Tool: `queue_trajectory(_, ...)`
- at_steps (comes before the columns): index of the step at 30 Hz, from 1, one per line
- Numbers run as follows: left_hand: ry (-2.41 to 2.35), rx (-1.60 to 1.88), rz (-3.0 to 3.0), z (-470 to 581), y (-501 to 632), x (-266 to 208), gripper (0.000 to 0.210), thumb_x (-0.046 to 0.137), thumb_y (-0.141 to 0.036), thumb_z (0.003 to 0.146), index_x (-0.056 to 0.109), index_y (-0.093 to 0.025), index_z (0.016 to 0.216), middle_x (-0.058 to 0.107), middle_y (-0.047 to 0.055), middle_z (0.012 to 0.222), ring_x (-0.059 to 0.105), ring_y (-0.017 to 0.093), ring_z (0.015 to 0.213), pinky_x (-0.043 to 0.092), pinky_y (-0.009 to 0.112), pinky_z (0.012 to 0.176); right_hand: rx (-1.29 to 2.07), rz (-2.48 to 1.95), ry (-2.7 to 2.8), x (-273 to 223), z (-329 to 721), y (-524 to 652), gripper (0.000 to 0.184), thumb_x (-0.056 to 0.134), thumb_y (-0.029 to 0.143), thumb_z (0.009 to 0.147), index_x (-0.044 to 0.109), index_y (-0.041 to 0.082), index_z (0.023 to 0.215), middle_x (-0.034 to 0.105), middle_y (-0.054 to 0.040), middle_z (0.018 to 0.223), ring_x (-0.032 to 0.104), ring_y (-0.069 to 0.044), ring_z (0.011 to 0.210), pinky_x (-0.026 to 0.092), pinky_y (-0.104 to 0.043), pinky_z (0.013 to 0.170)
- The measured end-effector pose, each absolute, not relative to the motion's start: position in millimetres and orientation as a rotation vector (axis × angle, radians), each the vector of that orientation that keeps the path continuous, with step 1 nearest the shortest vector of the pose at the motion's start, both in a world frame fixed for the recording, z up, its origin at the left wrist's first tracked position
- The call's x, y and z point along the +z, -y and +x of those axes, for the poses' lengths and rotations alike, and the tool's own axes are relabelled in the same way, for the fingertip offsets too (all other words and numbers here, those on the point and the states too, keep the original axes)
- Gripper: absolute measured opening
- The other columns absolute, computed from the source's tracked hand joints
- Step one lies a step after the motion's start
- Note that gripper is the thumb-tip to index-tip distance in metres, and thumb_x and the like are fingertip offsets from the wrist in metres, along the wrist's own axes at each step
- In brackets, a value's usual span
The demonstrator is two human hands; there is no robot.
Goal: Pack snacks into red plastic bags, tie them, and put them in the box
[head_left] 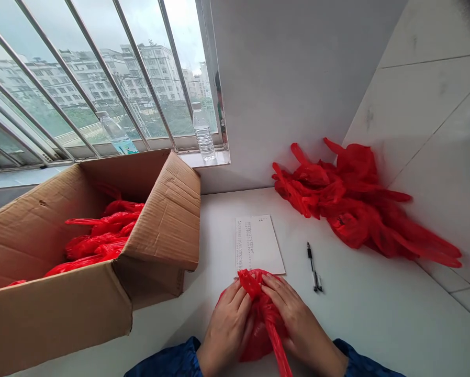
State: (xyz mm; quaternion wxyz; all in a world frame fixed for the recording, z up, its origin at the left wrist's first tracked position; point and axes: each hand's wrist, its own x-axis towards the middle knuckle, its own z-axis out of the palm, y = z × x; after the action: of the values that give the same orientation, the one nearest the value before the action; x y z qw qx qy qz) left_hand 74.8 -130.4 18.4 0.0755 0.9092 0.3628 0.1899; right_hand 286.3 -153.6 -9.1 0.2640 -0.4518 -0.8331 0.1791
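A full-looking red plastic bag (260, 335) rests on the white table at the bottom centre, its top gathered and one twisted handle trailing toward me. My left hand (227, 319) is wrapped around its left side, fingers closed on the gathered plastic. On the other side my right hand (292, 309) grips the bag near the top, fingers curled onto it. What the bag contains is hidden. Just beyond the bag lies a sheet of paper (260, 243) with columns of small handwriting, its near edge partly covered by the plastic.
An open cardboard box (74, 309) at the left holds several red bags (101, 238). Loose red plastic bags (356, 201) are heaped at the back right. A black pen (312, 267) lies right of the paper. Clear bottles (203, 133) stand on the sill by the barred window.
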Motion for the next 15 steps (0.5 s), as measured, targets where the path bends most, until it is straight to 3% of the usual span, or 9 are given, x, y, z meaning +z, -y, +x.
queue_trajectory(15,-1.157,0.528,2.663,79,133,11,0.04,0.049,-0.011,0.095,0.053,-0.016,0.135,0.062,0.015,0.135,0.056,0.032,0.128,0.052,0.054,0.106,0.588,-1.257,2.229,-21,281,156,0.075,0.051,0.007,0.08,0.036,0.013,0.153,0.033,-0.0147,0.161,0.028,-0.025,0.151,0.034,-0.053,0.121)
